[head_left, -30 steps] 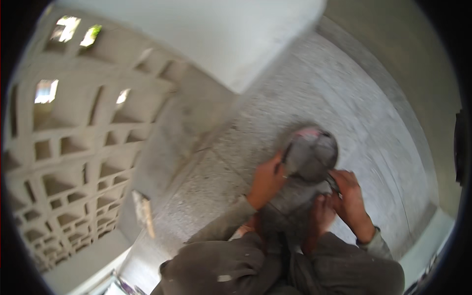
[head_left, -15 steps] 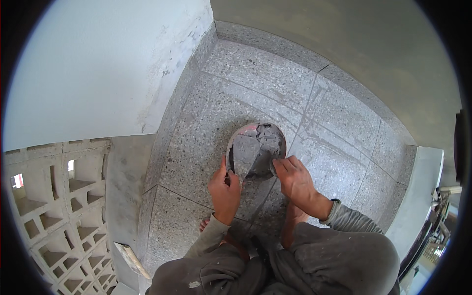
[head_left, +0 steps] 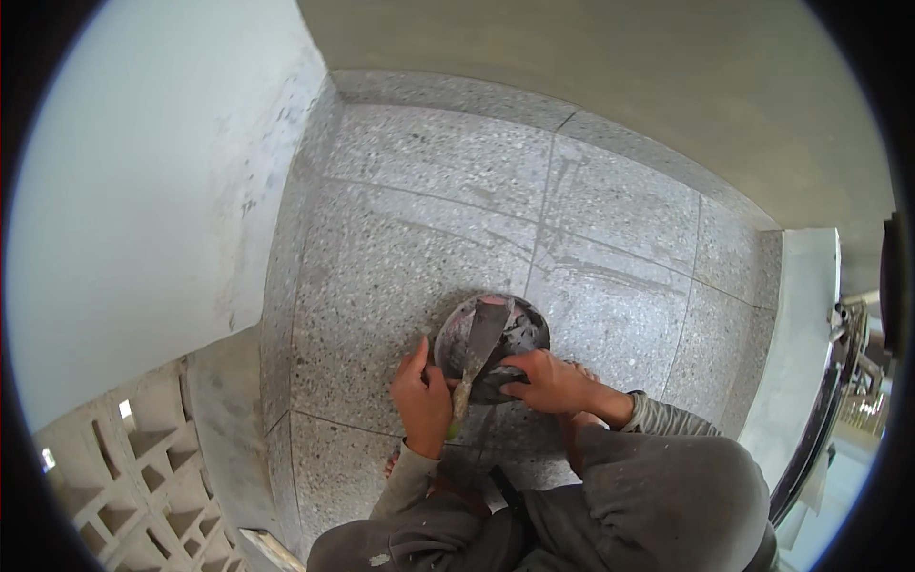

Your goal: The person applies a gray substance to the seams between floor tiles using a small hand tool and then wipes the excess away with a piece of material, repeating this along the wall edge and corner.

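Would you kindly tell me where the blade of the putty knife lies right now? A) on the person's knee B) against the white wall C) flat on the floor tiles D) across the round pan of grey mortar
D: the putty knife, held in the left hand, lies with its blade across the round pan, whose rim the right hand grips.

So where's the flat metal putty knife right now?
In the head view, the flat metal putty knife lies across the round grey mortar pan on the speckled floor, handle by the left hand.

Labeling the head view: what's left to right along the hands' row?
Lattice block wall → left hand → putty knife → right hand → white ledge.
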Demonstrator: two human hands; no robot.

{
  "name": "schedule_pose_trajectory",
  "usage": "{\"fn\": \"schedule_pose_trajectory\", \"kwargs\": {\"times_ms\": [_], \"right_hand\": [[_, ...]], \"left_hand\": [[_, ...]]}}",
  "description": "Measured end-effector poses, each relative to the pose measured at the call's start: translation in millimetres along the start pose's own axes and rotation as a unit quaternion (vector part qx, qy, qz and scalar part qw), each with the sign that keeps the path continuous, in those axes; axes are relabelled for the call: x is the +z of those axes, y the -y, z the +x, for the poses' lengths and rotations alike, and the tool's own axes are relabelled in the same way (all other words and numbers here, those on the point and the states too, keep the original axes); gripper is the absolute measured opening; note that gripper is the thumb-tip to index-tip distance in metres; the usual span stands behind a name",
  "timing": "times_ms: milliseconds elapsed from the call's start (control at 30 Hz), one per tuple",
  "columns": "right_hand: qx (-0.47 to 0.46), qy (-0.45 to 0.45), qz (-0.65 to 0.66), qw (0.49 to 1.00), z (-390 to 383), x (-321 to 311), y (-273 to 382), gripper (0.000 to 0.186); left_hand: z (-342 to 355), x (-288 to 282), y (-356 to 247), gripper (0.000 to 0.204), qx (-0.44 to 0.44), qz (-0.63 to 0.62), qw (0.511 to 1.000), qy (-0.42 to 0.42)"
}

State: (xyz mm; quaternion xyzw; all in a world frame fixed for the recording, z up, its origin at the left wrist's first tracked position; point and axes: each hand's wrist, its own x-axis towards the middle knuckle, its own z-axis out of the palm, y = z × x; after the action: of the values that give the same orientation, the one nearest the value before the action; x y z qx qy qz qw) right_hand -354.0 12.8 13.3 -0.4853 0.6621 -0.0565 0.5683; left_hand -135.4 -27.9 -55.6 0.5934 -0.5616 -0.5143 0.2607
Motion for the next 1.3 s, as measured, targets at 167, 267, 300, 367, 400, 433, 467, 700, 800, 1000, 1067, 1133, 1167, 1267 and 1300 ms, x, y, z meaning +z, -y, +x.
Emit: {"fn": "schedule_pose_trajectory", "kwargs": {"times_ms": [167, 267, 300, 367, 400, 433, 467, 700, 800, 1000, 1067, 1133, 1167, 1267, 1300], "right_hand": [[-0.030, 0.031, 0.139, 0.989, -25.3, -33.7, -58.0, 0.035], [-0.016, 0.055, 0.362, 0.930, -50.2, -54.0, -85.7, 0.028], [-0.023, 0.033, 0.444, 0.895, -58.1, -60.1, -94.2, 0.027], [-0.036, -0.010, 0.577, 0.816, -69.6, -71.9, -113.6, 0.025], [-0.042, -0.031, 0.583, 0.811, -76.2, -75.4, -128.3, 0.025], [-0.057, -0.062, 0.637, 0.767, -72.8, -75.1, -144.6, 0.027], [-0.068, -0.098, 0.687, 0.717, -76.0, -79.0, -153.6, 0.028], [-0.082, -0.265, 0.668, 0.691, -77.8, -106.8, -214.0, 0.023], [-0.085, -0.400, 0.430, 0.805, -101.9, -154.7, -250.5, 0.027], [-0.058, -0.637, -0.107, 0.761, -118.7, -248.3, -342.0, 0.047], [-0.055, -0.639, -0.145, 0.754, -102.9, -272.5, -349.4, 0.053], [-0.051, -0.643, -0.183, 0.742, -86.3, -290.7, -355.0, 0.059], [-0.038, -0.637, -0.209, 0.741, -80.3, -297.5, -358.8, 0.060], [-0.031, -0.613, -0.271, 0.741, -63.6, -316.5, -358.1, 0.060], [-0.041, -0.595, -0.306, 0.742, -62.6, -318.6, -355.8, 0.058]], "left_hand": [[-0.6, 6.7, -34.6, 0.045, -0.095, -0.088, 0.991, 0.022], [-1.9, 4.1, -27.6, 0.047, -0.046, 0.001, 0.997, 0.059], [-2.2, 1.3, -23.4, 0.049, 0.000, 0.078, 0.994, 0.077], [-3.9, -3.3, -18.0, 0.048, 0.020, 0.126, 0.987, 0.094], [-2.7, -7.3, -9.7, 0.045, 0.033, 0.169, 0.977, 0.124], [-1.0, -11.5, -2.6, 0.042, 0.045, 0.219, 0.964, 0.141], [2.2, -6.3, -8.3, 0.042, 0.059, 0.222, 0.961, 0.152], [23.9, 13.6, -0.5, 0.030, 0.000, 0.139, 0.972, 0.191], [37.4, 26.3, -10.3, 0.030, 0.017, 0.171, 0.967, 0.189], [46.9, 84.5, -78.5, 0.034, 0.025, 0.186, 0.955, 0.229], [51.3, 105.5, -93.0, 0.033, 0.018, 0.207, 0.947, 0.244], [54.2, 123.2, -98.7, 0.032, 0.040, 0.217, 0.935, 0.276], [56.6, 130.8, -100.3, 0.032, 0.041, 0.218, 0.934, 0.280], [62.3, 144.1, -97.5, 0.033, 0.055, 0.252, 0.910, 0.325], [64.3, 144.9, -93.7, 0.034, 0.039, 0.240, 0.914, 0.325]]}}
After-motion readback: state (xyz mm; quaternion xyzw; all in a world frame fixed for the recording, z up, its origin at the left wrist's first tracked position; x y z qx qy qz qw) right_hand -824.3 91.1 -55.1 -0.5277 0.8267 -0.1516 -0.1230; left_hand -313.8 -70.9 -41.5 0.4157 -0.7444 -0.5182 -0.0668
